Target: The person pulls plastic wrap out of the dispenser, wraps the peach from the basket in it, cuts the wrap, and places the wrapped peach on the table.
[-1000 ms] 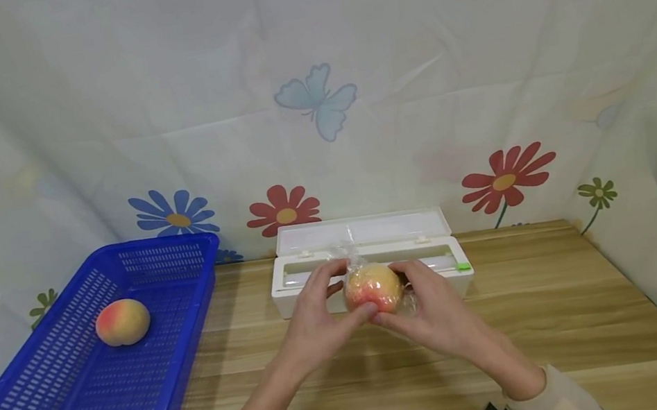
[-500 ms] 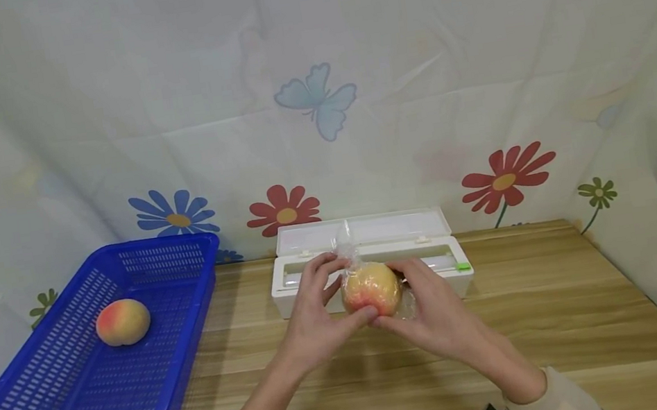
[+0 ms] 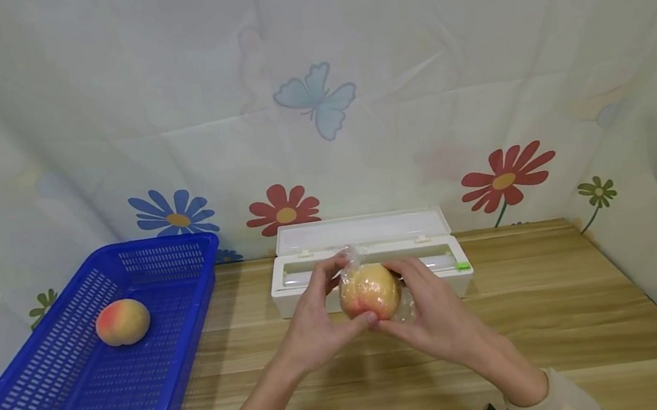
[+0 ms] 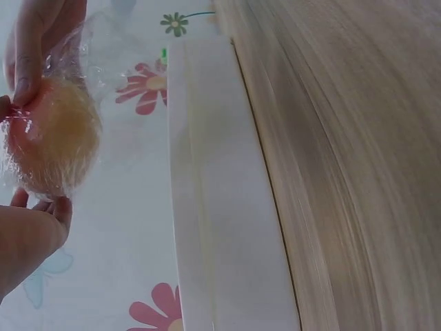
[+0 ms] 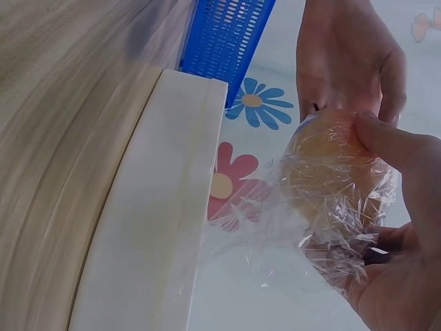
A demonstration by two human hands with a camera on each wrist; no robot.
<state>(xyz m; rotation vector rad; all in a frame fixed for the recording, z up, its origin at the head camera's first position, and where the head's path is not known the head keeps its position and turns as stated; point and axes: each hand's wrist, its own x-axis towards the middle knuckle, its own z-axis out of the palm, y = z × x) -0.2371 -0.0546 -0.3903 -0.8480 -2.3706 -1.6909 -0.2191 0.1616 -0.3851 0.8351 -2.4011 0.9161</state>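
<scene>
Between both hands is a peach (image 3: 371,291) with a yellow and pink skin, wrapped in clear plastic wrap (image 5: 331,221). My left hand (image 3: 316,329) holds it from the left, thumb low on the near side and fingers at a crumpled tuft of film on the upper left. From the right, my right hand (image 3: 440,315) grips the peach with thumb underneath and fingers on its far side. Loose film sticks out by the right palm and hangs off the fruit in the right wrist view. The thumbs nearly meet below the fruit.
Behind the hands stands a white cling film dispenser (image 3: 288,302), its lid (image 3: 363,229) raised and a roll inside. At the left, a blue plastic basket (image 3: 163,396) contains a second peach (image 3: 123,323). A flowered curtain (image 3: 422,150) backs the wooden table (image 3: 546,314).
The wrapped peach has shifted slightly left and turned a little. The tuft of film at its upper left stood up half a second ago and is now lower, near the left fingers.
</scene>
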